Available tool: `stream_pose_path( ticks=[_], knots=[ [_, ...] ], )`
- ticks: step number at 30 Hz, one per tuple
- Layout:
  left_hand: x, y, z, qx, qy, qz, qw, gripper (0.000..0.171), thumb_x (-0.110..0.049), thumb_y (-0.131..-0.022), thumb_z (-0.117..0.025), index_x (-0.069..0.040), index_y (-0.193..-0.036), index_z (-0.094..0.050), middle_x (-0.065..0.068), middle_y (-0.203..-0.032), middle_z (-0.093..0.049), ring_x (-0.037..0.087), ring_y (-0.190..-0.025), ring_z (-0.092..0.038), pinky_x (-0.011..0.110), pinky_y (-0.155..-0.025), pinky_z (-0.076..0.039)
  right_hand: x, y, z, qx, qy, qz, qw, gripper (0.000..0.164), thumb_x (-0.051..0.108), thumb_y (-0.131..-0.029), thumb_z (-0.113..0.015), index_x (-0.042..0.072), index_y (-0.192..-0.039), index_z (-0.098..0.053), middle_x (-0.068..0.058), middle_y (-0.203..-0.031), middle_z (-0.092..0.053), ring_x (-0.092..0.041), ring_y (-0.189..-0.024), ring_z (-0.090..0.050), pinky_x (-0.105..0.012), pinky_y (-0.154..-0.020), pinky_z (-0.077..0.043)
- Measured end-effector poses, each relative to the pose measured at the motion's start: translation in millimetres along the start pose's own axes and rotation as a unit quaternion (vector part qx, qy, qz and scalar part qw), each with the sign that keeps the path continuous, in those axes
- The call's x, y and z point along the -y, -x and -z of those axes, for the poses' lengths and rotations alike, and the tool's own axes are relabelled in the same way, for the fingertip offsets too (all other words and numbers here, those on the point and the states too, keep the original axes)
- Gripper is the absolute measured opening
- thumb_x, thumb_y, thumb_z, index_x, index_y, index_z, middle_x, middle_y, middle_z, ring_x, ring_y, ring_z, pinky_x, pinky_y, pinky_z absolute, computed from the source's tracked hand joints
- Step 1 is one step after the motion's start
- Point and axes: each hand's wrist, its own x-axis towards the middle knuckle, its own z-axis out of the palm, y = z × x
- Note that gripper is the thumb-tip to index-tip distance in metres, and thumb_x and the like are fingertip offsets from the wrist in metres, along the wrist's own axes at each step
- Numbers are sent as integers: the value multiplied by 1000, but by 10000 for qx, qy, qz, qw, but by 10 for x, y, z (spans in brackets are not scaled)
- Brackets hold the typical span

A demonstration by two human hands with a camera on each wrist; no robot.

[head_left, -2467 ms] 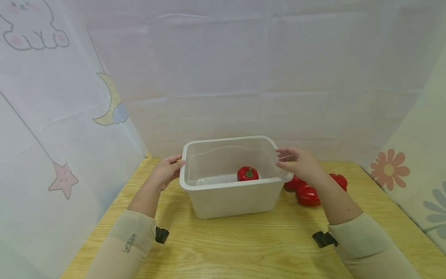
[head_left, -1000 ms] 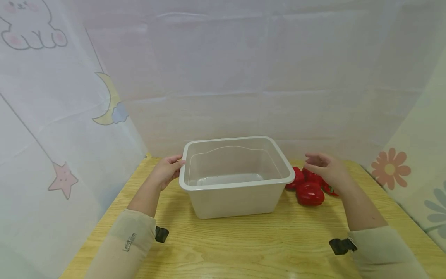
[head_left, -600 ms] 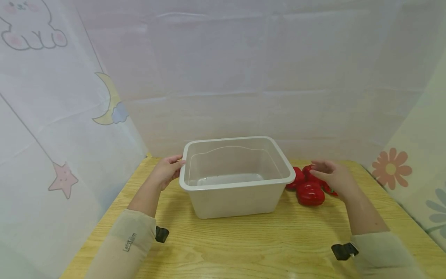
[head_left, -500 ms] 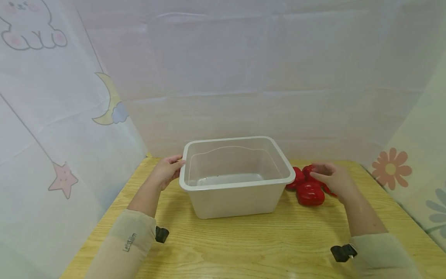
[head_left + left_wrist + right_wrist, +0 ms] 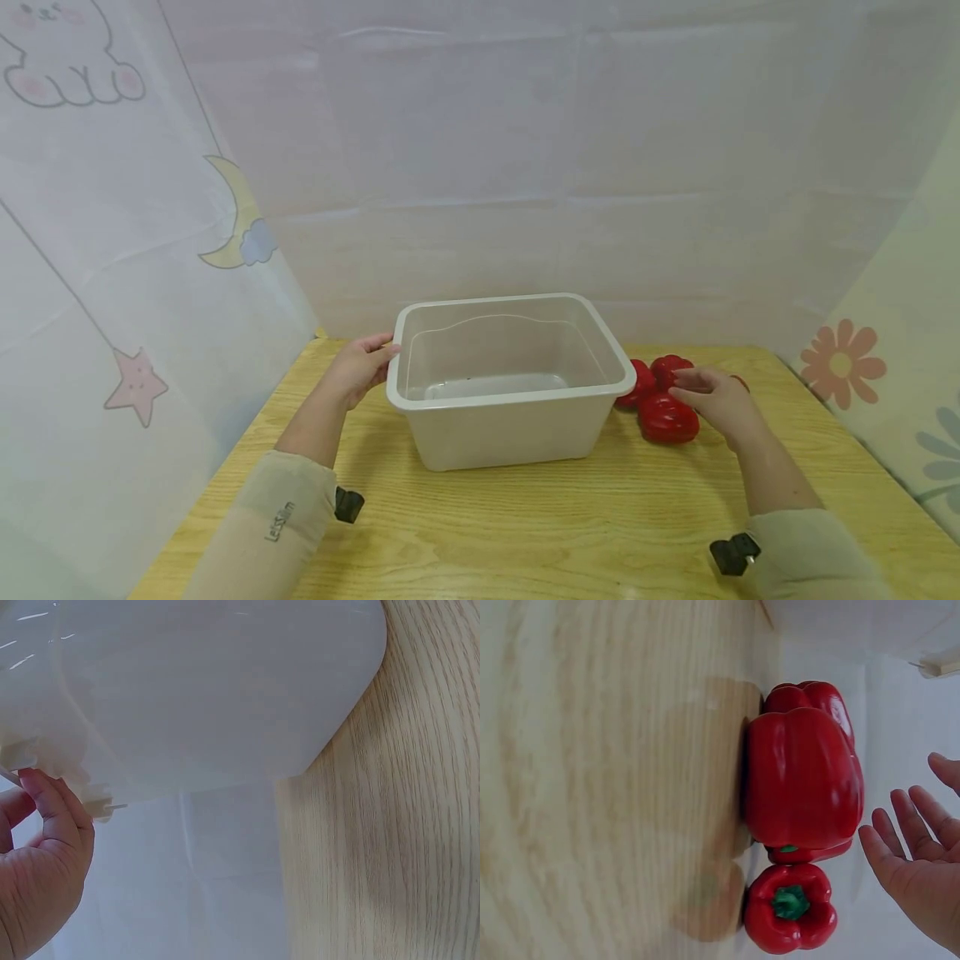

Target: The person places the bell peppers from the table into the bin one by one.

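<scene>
"How's the light?"

"Soft and even in my head view; the bin (image 5: 502, 433) throws only faint shadows on the desk (image 5: 495, 525)."

"Any glare?"

"Small white streaks on the bin in my left wrist view, and a gloss on the peppers (image 5: 802, 780) near my right grip (image 5: 928, 881)."

"Sharpness?"

"The desk blurs at the left of my right wrist view; both wrist views look greyer and cooler than the head's."
</scene>
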Motion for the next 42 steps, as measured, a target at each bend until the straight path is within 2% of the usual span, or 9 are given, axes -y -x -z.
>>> stream_pose_path(
  ticks=[4, 10, 19, 31, 37, 42],
  knots=[
    [-7, 9, -1, 1, -15, -3, 10000, 45, -15, -95, -50, -4, -137, -41, 24, -129, -48, 19, -89, -61, 30, -82, -50, -35, 1, -20, 47, 67, -107, 9999, 67, 44, -89, -54, -2, -136, -37, -28, -135, -37, -46, -120, -34, -60, -91, -36],
    [-9, 12, 2, -1, -9, 46, 10000, 45, -15, -95, -50, -4, -137, -41, 23, -129, -48, 20, -93, -60, 30, -83, -50, -89, -9, -56, 151, 48, -264, 9995, 66, 42, -90, -55, -1, -137, -36, -29, -136, -35, -47, -119, -33, -57, -91, -38],
    [-17, 17, 0, -29, 6, 90, 10000, 45, -16, -95, -51, -4, -137, -40, 25, -128, -48, 17, -86, -61, 24, -75, -51, -140, 3, -81, 211, 281, -353, 9988, 67, 41, -88, -57, -3, -135, -37, -31, -136, -32, -47, -118, -33, -57, -90, -39],
    [4, 5, 15, 38, 31, 41, 10000, 46, -16, -95, -51, -5, -138, -39, 23, -129, -48, 20, -92, -61, 30, -84, -49, -212, 19, -60, 451, 434, -519, 9967, 68, 42, -86, -60, -2, -135, -40, -32, -135, -32, -49, -116, -31, -59, -87, -38],
    [23, -17, 15, 26, 53, 49, 10000, 47, -17, -94, -52, -5, -138, -39, 22, -127, -49, 20, -93, -61, 41, -94, -43, -273, 37, -97, 619, 154, -689, 9956, 77, 44, -83, -63, 0, -139, -33, -31, -136, -31, -47, -117, -31, -56, -88, -39],
    [30, -24, 22, 23, 64, 33, 10000, 47, -17, -94, -52, -6, -138, -39, 23, -129, -48, 21, -96, -60, 38, -92, -44, -299, 41, -117, 733, -150, -605, 9954, 82, 44, -83, -64, -1, -140, -28, -31, -138, -27, -48, -120, -27, -57, -91, -38]
  ],
)
